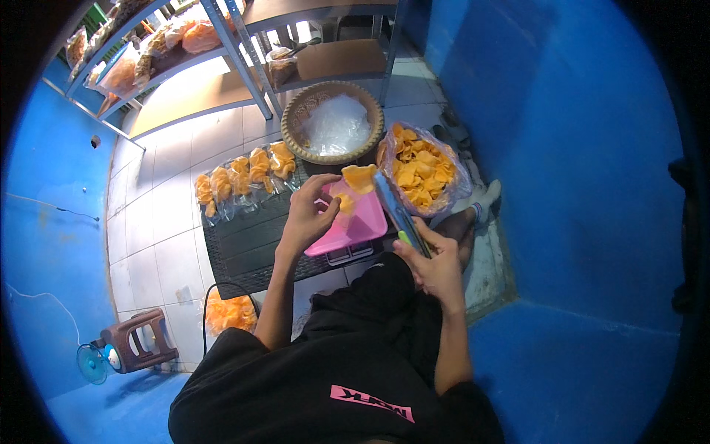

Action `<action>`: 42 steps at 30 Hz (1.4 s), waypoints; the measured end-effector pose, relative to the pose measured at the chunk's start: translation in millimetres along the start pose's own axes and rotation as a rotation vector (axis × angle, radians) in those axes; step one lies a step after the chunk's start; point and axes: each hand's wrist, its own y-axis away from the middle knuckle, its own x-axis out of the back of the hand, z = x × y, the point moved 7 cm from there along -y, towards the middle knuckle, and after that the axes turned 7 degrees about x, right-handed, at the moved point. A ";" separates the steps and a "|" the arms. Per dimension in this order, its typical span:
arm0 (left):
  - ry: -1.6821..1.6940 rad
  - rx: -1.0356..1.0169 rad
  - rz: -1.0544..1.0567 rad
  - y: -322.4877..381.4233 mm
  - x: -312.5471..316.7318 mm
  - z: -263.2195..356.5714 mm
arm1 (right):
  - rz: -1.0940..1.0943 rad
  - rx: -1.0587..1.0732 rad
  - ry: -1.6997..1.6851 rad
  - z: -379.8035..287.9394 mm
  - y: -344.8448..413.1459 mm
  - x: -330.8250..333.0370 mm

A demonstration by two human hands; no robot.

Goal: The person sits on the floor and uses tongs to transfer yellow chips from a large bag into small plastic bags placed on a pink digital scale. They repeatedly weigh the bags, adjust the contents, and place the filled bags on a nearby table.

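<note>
My left hand pinches what looks like a small clear plastic bag over a pink tray. A yellow-orange chip shows by the fingertips, seemingly within the bag. In my right hand are blue tongs with a green part near the grip. At their tip, just above the bag's mouth, is a larger curved chip. The tray rests on a scale. Right of it, a large open plastic bag is full of chips.
A woven basket behind the tray holds clear plastic bags. Several filled packets line the dark woven-pattern table. Metal shelves stand behind. At left are a bag of orange chips, a brown stool and a small fan.
</note>
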 end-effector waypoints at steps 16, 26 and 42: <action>-0.048 -0.078 0.092 -1.4 -1.3 2.7 | -0.048 0.256 0.404 -7.9 16.1 -32.0; -0.104 -0.076 0.024 0.5 -4.2 6.6 | 0.014 0.223 0.243 -1.6 4.7 -17.9; -0.279 -0.122 -0.063 0.1 -4.3 17.6 | 0.249 -0.067 0.609 37.9 -29.5 64.1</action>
